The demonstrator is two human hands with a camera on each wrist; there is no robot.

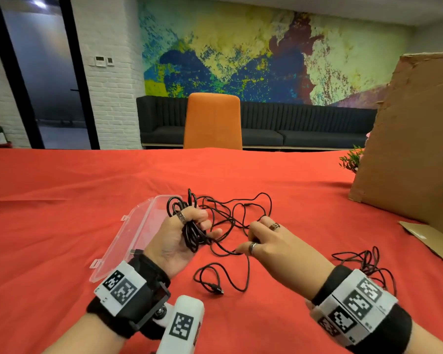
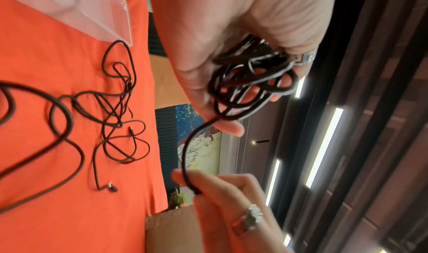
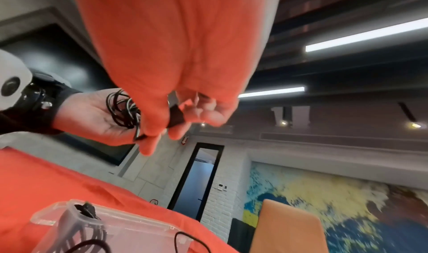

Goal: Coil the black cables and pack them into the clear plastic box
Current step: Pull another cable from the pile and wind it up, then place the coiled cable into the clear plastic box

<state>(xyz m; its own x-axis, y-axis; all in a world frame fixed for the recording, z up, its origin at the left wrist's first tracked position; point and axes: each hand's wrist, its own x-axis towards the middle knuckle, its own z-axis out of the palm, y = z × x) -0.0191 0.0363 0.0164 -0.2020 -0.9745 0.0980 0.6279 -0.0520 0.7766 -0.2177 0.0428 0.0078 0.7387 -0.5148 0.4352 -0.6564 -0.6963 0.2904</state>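
Note:
My left hand (image 1: pixel 169 241) is raised palm-up over the red cloth and grips a bundle of coiled black cable (image 1: pixel 192 235). The left wrist view shows the loops (image 2: pixel 250 85) lying across the curled fingers. One strand (image 2: pixel 185 152) runs from the coil to my right hand (image 1: pixel 253 245), which pinches it between thumb and fingertips (image 2: pixel 185 179). The rest of that cable lies in a loose tangle (image 1: pixel 228 213) on the cloth. The clear plastic box (image 1: pixel 136 226) lies open just left of my left hand; dark cable shows through its wall (image 3: pixel 76 229).
A second tangle of black cable (image 1: pixel 366 264) lies by my right wrist. A large cardboard box (image 1: pixel 414 139) stands at the right, with a flat cardboard piece (image 1: pixel 435 238) in front of it and a small plant (image 1: pixel 351 159) behind. An orange chair (image 1: pixel 212 121) faces the table's far edge.

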